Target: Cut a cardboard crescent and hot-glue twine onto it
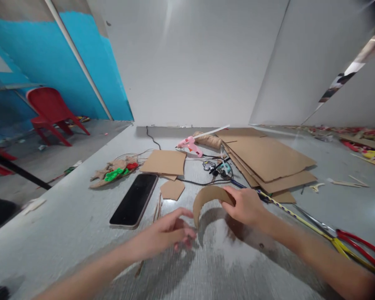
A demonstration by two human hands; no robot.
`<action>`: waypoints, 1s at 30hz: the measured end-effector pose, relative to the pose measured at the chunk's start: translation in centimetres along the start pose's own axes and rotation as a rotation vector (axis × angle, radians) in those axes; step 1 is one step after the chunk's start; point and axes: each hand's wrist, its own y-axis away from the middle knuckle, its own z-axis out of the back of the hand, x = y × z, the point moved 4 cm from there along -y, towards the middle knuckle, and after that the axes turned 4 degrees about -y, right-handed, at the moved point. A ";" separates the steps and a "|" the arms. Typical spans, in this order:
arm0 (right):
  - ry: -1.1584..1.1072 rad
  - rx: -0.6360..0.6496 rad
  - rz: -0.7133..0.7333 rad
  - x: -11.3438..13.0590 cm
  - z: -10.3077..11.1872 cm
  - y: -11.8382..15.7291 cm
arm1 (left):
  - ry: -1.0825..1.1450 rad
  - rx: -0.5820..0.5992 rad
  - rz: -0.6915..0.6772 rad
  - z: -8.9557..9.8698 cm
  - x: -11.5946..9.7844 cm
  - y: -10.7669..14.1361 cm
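In the head view, a cardboard crescent [206, 195] is raised just above the near part of the desk [81, 243], its shadow falling beneath it. The right hand [249, 207] pinches its right end between thumb and fingers. The left hand [164, 236] is beside the opposite tip, fingers loosely curled and parted, with nothing visible in them; whether a fingertip touches the card is unclear.

The crescent should be light, fairly stiff and not slippery, though its narrow tips would probably crease or bend if squeezed. The broad middle of the arc looks like the safest hold, pinched flat across its faces.

Just beyond lies a small angular cardboard piece [172, 190], with a larger square of card [165, 162] behind it and a phone [134, 201] to its left. Farther out are a pink glue gun [190, 144], a roll of twine [211, 141] and stacked cardboard sheets [268, 154]. Red-handled scissors [353, 239] lie to the right.

The right fingers cover the crescent's held end, and blur softens the left fingers. The scissors' handles run to the frame edge, and the small items [220, 168] below the twine are too jumbled to identify.
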 end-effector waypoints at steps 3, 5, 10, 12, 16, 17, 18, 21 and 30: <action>0.101 0.111 0.011 -0.2 0.3 0.9 | -0.213 -0.020 0.059 0.1 0.8 2.0; 0.095 0.180 0.053 -0.4 0.5 1.2 | -0.410 -0.079 0.015 0.5 1.0 3.0; 0.054 0.216 0.115 -0.3 0.6 0.7 | -0.914 -0.216 -0.116 1.2 1.4 3.7; 0.056 0.176 0.182 0.4 0.4 0.2 | -1.014 -0.209 -0.152 1.0 1.5 3.7; 0.002 0.158 0.334 2.3 -0.5 -1.0 | -1.078 -0.202 -0.245 0.7 1.4 4.0; -0.059 0.188 0.343 2.7 -0.6 -1.4 | -1.063 -0.223 -0.259 0.9 1.3 4.1; -0.150 0.234 0.337 3.1 -0.7 -1.9 | -1.031 -0.257 -0.265 1.2 1.1 4.1; -0.539 0.503 0.302 4.4 -0.9 -3.1 | -0.822 -0.437 -0.269 2.8 -0.2 3.6; -0.777 0.706 0.484 7.7 0.0 -2.5 | -0.614 -0.532 -0.426 3.8 -4.2 0.0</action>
